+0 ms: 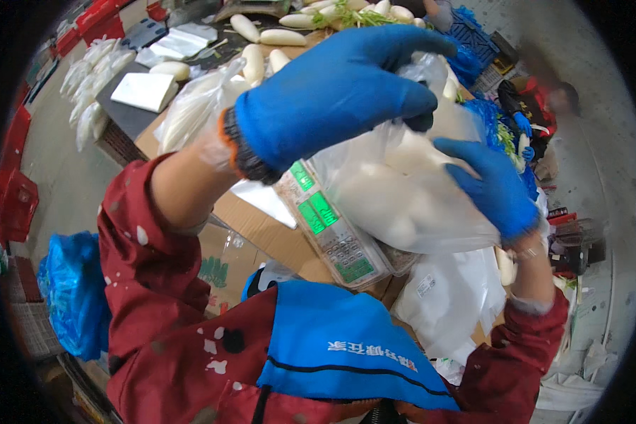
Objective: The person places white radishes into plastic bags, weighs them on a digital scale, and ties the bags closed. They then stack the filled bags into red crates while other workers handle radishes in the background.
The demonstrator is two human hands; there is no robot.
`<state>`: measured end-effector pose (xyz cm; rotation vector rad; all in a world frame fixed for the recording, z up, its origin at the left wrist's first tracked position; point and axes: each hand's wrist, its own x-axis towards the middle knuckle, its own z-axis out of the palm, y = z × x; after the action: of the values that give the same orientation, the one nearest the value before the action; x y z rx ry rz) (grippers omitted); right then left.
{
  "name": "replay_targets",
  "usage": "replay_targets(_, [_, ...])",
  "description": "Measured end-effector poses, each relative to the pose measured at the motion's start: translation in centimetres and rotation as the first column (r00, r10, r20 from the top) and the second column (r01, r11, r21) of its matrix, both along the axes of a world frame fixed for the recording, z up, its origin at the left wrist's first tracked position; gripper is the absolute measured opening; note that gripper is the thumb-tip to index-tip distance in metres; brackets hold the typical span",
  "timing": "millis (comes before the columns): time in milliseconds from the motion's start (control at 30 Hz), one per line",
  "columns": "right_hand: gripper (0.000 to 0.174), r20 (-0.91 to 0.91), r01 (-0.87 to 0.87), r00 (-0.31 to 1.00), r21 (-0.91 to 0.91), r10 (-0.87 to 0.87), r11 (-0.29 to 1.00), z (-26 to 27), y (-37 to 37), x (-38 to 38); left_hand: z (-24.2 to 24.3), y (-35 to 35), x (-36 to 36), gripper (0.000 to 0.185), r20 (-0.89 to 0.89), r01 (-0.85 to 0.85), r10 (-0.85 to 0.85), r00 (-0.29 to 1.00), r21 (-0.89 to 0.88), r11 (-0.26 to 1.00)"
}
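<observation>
My left hand [339, 95], in a blue work glove, is raised over the digital scale's far end. Its thumb and forefinger stand apart, with the top of a translucent plastic bag [403, 196] behind or between them; whether it grips the plastic is hidden. Several white radishes show through the bag, which is full and slightly blurred. Against the bag's right side lies my right hand [493, 191], also blue-gloved and blurred; its hold is unclear. Left of the bag, the scale [344, 252] shows lit green displays and a keypad.
A second filled bag [201, 106] stands beyond my left wrist. Loose white radishes [283, 37] lie at the back, some with leaves. A stack of white plastic bags [445, 302] lies near my right forearm. Another person [535, 111] in blue gloves handles a radish at right.
</observation>
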<state>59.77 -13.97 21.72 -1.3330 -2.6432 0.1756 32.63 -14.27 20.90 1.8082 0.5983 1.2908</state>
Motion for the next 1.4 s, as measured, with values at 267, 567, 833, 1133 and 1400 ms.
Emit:
replay_targets(267, [0.065, 0.068, 0.095, 0.994, -0.05, -0.091, 0.994, -6.2, 4.8, -1.1, 1.1, -2.5, -0.4, 0.047, 0.086, 0.137, -0.117, 0.989, -0.298, 0.945])
replay_targets(567, [0.086, -0.035, 0.24, 0.966, 0.479, -0.255, 0.844, 4.0, -7.7, 5.9, 0.5, -1.9, 2.4, 0.06, 0.092, -0.055, 0.081, 0.993, -0.256, 0.965])
replay_targets(833, [0.077, -0.778, 0.868, 0.176, -0.166, -0.603, 0.468, -4.5, -19.7, 23.3, -2.6, -1.6, 2.0, 0.053, 0.071, -0.201, 0.23, 0.971, -0.285, 0.937])
replay_targets(1133, [0.061, -0.601, 0.773, -0.032, -0.522, -0.798, 0.361, -20.8, -20.5, 33.7, -5.9, -2.7, 0.6, 0.047, -0.126, -0.48, 0.463, 0.877, -0.231, 0.847])
replay_targets(1400, [0.079, -0.534, 0.895, 0.148, -0.285, -0.832, 0.342, -23.8, -8.3, 40.9, -5.7, -4.4, 3.9, 0.047, -0.316, -0.671, 0.613, 0.724, -0.117, 0.732])
